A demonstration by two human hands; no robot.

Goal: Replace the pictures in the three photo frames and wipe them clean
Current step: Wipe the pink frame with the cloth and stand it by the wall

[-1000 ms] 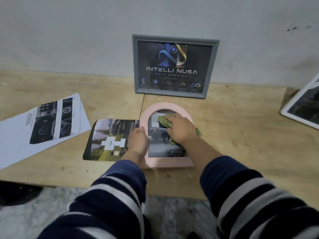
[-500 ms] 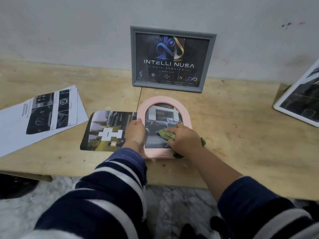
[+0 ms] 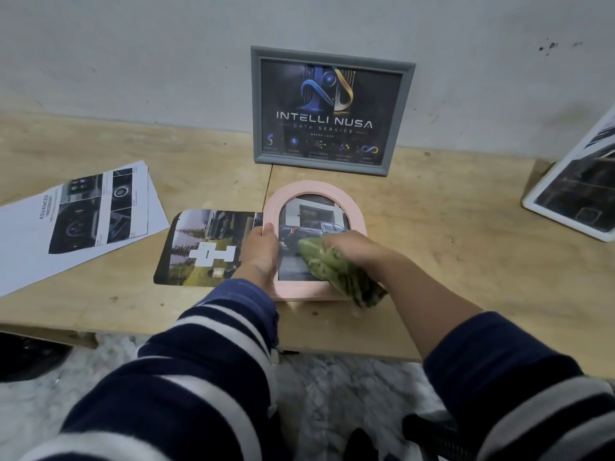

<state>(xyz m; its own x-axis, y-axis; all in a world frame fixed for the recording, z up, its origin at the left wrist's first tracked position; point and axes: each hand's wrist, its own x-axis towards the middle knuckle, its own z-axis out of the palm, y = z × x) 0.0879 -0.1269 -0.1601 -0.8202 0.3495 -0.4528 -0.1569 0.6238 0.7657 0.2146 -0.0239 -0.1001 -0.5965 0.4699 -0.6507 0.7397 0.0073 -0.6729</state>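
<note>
A pink arched photo frame (image 3: 312,191) lies flat on the wooden table (image 3: 466,254), holding a picture of a dark truck. My left hand (image 3: 261,251) grips its left edge. My right hand (image 3: 359,249) presses a crumpled green cloth (image 3: 336,271) on the lower right of the glass. A grey frame (image 3: 332,108) with a dark "INTELLI NUSA" print leans upright against the wall behind. A white frame (image 3: 572,201) leans at the far right, partly cut off.
A loose landscape photo (image 3: 209,247) with a white cut-out shape lies just left of the pink frame. Printed sheets (image 3: 66,221) lie at the table's left. The table's front edge runs near my forearms, with marbled floor below.
My right hand has dragged the green cloth from the top of the glass down to its lower right corner. My left hand has stayed on the frame's left edge.
</note>
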